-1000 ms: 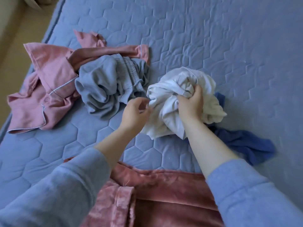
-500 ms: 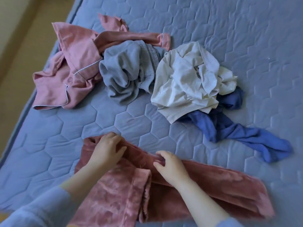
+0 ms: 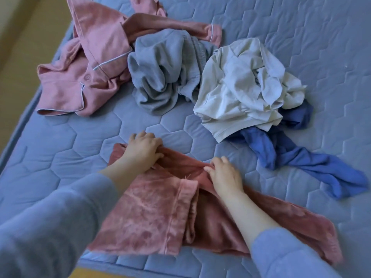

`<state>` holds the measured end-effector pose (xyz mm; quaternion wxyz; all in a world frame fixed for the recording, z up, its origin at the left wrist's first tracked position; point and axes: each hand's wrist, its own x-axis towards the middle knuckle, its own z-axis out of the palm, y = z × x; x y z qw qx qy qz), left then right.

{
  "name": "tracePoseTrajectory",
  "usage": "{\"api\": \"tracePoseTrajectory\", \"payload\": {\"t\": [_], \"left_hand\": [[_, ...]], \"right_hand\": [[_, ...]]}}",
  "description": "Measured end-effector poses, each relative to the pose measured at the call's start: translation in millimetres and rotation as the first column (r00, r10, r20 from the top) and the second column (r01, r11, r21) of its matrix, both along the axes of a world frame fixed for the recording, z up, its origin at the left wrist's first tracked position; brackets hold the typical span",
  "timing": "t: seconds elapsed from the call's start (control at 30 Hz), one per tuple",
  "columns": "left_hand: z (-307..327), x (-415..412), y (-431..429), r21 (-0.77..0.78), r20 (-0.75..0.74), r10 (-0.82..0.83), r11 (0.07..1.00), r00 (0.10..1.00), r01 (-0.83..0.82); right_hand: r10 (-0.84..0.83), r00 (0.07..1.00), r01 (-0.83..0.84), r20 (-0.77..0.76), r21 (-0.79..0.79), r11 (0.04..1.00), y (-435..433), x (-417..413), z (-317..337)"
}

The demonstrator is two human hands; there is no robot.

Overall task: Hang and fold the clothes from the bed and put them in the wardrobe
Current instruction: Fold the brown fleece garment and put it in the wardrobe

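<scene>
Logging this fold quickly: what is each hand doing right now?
Left hand: grips the top edge of the plush dusty-pink garment.
Right hand: pinches the same garment's edge.

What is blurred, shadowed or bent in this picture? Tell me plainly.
Head view: light soft and even, no glare, only faint shadows under the white shirt. Head view: the left sleeve and right sleeve are blurred; the left hand and right hand gripping the velvet garment look sharper. Head view: the mattress edge at left seems to bow slightly, a wide-lens effect.
</scene>
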<state>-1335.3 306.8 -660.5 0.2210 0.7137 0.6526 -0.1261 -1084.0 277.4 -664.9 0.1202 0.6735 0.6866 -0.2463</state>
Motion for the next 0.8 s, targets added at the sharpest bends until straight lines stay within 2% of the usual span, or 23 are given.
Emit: {"api": "tracePoseTrajectory", "payload": {"t": [0.07, 0.1, 0.2, 0.23, 0.27, 0.3, 0.33, 0.37, 0.43, 0.47, 0.53, 0.57, 0.63, 0.7, 0.73, 0.8], "left_hand": [[-1, 0, -10, 0.049, 0.037, 0.102, 0.993, 0.994, -0.104], [0, 0, -16, 0.089, 0.073, 0.148, 0.984, 0.986, -0.155], [13, -6, -38, 0.27, 0.196, 0.201, 0.93, 0.96, -0.25], [17, -10, -47, 0.313, 0.216, 0.217, 0.908, 0.952, -0.278], [20, -15, -56, 0.331, 0.23, 0.252, 0.888, 0.94, -0.319], [19, -21, -66, 0.321, 0.255, 0.312, 0.866, 0.915, -0.384], [19, -27, -75, 0.267, 0.296, 0.411, 0.831, 0.862, -0.488], [17, -34, -85, 0.146, 0.342, 0.549, 0.771, 0.763, -0.62], [14, -48, -100, -0.176, 0.304, 0.8, 0.581, 0.517, -0.795], [13, -55, -106, -0.305, 0.227, 0.857, 0.514, 0.462, -0.802], [12, -68, -118, -0.447, 0.158, 0.88, 0.468, 0.447, -0.762], [12, -73, -122, -0.47, 0.167, 0.877, 0.473, 0.451, -0.745], [15, -81, -127, -0.483, 0.22, 0.88, 0.472, 0.42, -0.737], [17, -92, -122, -0.488, 0.298, 0.903, 0.423, 0.31, -0.764], [18, -99, -117, -0.479, 0.314, 0.905, 0.413, 0.288, -0.775], [25, -115, -106, -0.47, 0.259, 0.892, 0.451, 0.37, -0.759]], "right_hand": [[-0.006, 0.998, 0.005, 0.068, 0.026, 1.0, 5, -4, -2], [-0.017, 0.999, 0.013, 0.04, 0.1, 0.995, 3, -7, 1], [-0.009, 0.986, 0.07, -0.169, 0.358, 0.931, -19, -15, 22], [-0.033, 0.965, 0.122, -0.26, 0.335, 0.934, -31, -16, 30], [-0.123, 0.929, 0.203, -0.35, 0.202, 0.958, -44, -18, 37], [-0.257, 0.873, 0.28, -0.414, -0.006, 0.96, -56, -22, 41], [-0.398, 0.804, 0.332, -0.442, -0.222, 0.917, -67, -25, 43], [-0.502, 0.745, 0.346, -0.439, -0.388, 0.854, -76, -30, 43], [-0.613, 0.668, 0.365, -0.422, -0.532, 0.764, -88, -44, 39], [-0.663, 0.615, 0.399, -0.427, -0.557, 0.729, -89, -51, 37], [-0.75, 0.496, 0.473, -0.437, -0.588, 0.656, -87, -62, 31], [-0.762, 0.478, 0.493, -0.438, -0.584, 0.645, -84, -65, 28], [-0.74, 0.507, 0.497, -0.442, -0.551, 0.67, -78, -70, 24], [-0.714, 0.519, 0.5, -0.469, -0.512, 0.699, -74, -74, 22], [-0.691, 0.531, 0.498, -0.491, -0.479, 0.723, -72, -76, 22], [-0.618, 0.583, 0.471, -0.528, -0.4, 0.786, -70, -81, 22]]}}
